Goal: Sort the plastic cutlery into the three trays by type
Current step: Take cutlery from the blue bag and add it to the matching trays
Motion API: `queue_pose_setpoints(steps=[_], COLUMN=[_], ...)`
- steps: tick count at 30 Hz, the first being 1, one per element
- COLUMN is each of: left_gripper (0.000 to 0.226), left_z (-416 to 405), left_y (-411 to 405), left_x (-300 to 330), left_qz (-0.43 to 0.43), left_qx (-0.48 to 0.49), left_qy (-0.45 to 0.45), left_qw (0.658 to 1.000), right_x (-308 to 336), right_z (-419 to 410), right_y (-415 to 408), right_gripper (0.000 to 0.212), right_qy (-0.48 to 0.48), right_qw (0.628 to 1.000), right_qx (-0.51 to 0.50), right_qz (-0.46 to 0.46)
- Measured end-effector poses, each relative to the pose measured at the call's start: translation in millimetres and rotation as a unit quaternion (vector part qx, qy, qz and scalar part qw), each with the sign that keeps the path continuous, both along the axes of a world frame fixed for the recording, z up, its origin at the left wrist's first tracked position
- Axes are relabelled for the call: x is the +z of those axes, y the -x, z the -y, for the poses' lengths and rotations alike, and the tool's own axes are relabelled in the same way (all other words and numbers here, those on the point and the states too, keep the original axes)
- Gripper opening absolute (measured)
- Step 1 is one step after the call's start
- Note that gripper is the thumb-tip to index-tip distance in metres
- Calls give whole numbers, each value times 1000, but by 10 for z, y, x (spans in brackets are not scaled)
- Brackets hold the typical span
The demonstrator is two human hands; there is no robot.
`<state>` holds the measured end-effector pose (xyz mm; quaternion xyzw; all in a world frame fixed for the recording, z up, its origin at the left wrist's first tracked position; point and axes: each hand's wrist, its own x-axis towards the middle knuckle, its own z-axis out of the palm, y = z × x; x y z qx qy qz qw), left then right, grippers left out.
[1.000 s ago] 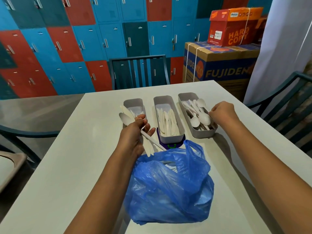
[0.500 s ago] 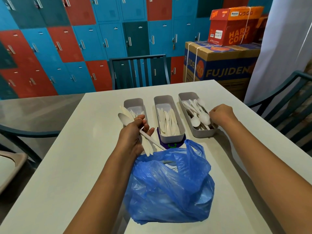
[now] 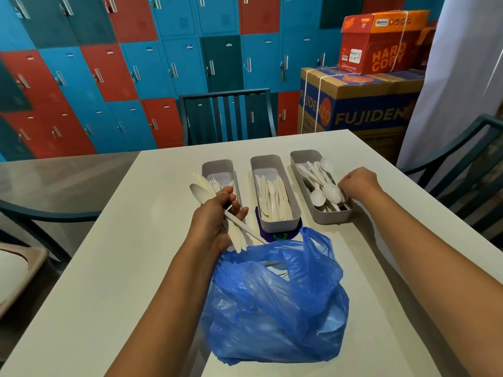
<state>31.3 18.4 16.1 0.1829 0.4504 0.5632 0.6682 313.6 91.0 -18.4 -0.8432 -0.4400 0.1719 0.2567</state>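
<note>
Three grey trays stand in a row on the white table (image 3: 109,268). The left tray (image 3: 217,163) holds forks (image 3: 221,183), the middle tray (image 3: 265,159) holds knives (image 3: 272,197), and the right tray (image 3: 304,153) holds spoons (image 3: 318,183). My left hand (image 3: 215,221) grips a bundle of white cutlery (image 3: 198,191), a spoon and knives among it, over the near end of the left tray. My right hand (image 3: 359,183) sits with curled fingers at the right tray's right rim, against the spoons; whether it pinches one is hidden. A blue plastic bag (image 3: 275,303) lies in front of the trays.
A purple mat (image 3: 277,235) lies under the middle tray's near end. Dark chairs stand at the far side (image 3: 226,115), the right (image 3: 468,148) and the left (image 3: 40,213). Cardboard boxes (image 3: 362,104) are stacked behind the table's far right corner, with lockers beyond.
My right hand has shifted slightly along the right tray's rim. My left hand keeps its bundle in much the same place.
</note>
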Motion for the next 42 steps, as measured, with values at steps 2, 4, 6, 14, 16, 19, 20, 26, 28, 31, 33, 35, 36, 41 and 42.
queue_pose_setpoints(steps=[2, 4, 6, 14, 16, 19, 20, 26, 28, 31, 33, 35, 36, 41, 42], left_gripper=[11, 11, 11, 18, 22, 24, 24, 15, 9, 7, 17, 26, 27, 22, 21], left_z=[-4, -13, -19, -19, -11, -3, 0, 16, 12, 15, 21, 30, 41, 61, 57], left_y=[3, 8, 16, -34, -61, -87, -86, -82, -88, -80, -68, -66, -70, -88, -85], left_x=[4, 4, 4, -8, -12, -21, -20, 3, 3, 18, 40, 67, 84, 109, 100], left_qz=[0, 1, 2, 1, 6, 28, 38, 65, 60, 75, 107, 114, 105, 60, 52], left_qx=[0, 1, 2, -29, -39, -44, -42, -8, -23, -70, -64, -47, -46, -58, -58], left_qy=[1, 2, 4, -46, -61, -82, -86, -63, -51, -36, -30, -24, -21, -30, -29], left_qw=[1000, 1000, 1000, 999, 997, 995, 995, 996, 997, 994, 992, 992, 993, 996, 997], right_x=[-11, -11, -6, 433, 560, 626, 615, 482, 467, 432, 392, 378, 384, 409, 413], right_z=[-9, -11, 12, 367, 544, 774, 830, 959, 958, 941, 925, 914, 908, 804, 772], right_y=[-5, -6, -5, 503, 824, 1209, 1303, 1583, 1592, 1593, 1593, 1588, 1576, 1423, 1367], right_gripper=[21, 21, 22, 19, 13, 18, 19, 7, 3, 1, 6, 4, 3, 21, 22], right_qy=[-5, -9, -11, -184, -159, -2, 31, -6, -15, -31, -42, -60, -73, -143, -158], right_qw=[1000, 1000, 1000, 975, 958, 918, 902, 898, 901, 907, 905, 900, 901, 931, 939], right_qx=[-5, -4, -2, 116, 223, 372, 401, 403, 388, 354, 332, 317, 310, 238, 219], right_qz=[-5, -10, -15, -33, -89, -140, -158, -180, -195, -228, -264, -294, -294, -236, -210])
